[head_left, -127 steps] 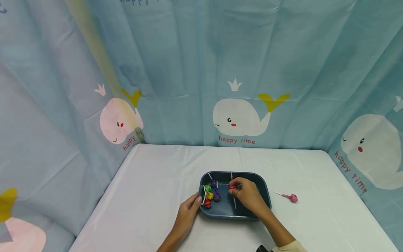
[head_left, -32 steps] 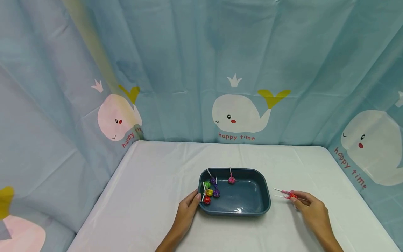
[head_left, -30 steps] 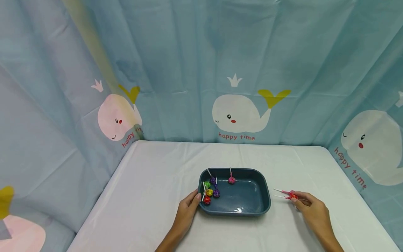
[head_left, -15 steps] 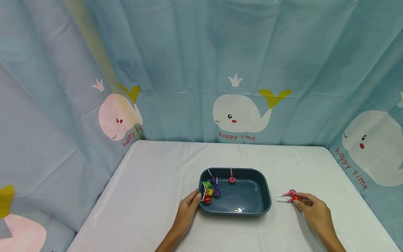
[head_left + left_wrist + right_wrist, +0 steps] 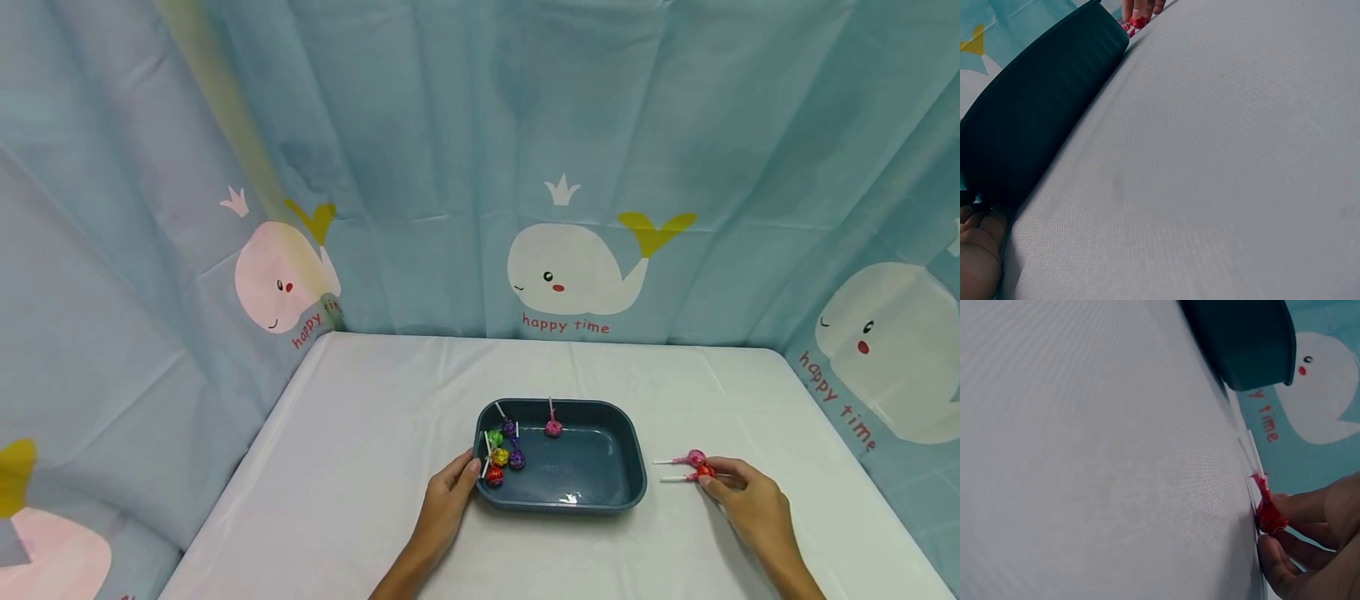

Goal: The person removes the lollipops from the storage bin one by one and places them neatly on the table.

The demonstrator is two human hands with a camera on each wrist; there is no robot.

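My left hand (image 5: 447, 498) grips the left end of a dark blue-green tray (image 5: 558, 507), thumb at the rim. In the tray's left part lie several wrapped lollipops: purple (image 5: 517, 458), green (image 5: 494, 438), yellow (image 5: 500, 457) and red (image 5: 494, 476). A pink lollipop (image 5: 553, 427) leans on the tray's back wall, stick up. Right of the tray, my right hand (image 5: 750, 500) pinches a red lollipop (image 5: 1269, 515) between thumb and fingers at the tabletop. Close beside it lies another pink lollipop (image 5: 696, 458); both sticks point left.
A white cloth covers the table (image 5: 390, 400). Behind and at both sides hangs a blue curtain (image 5: 420, 208) printed with whales. The tray's raised wall (image 5: 1041, 94) stands between my left hand and the lollipops on the right.
The right hand has gone from inside the tray to the table on its right, carrying the red lollipop. A pink lollipop now shows at the tray's back. Lately both right-side sticks swung slightly.
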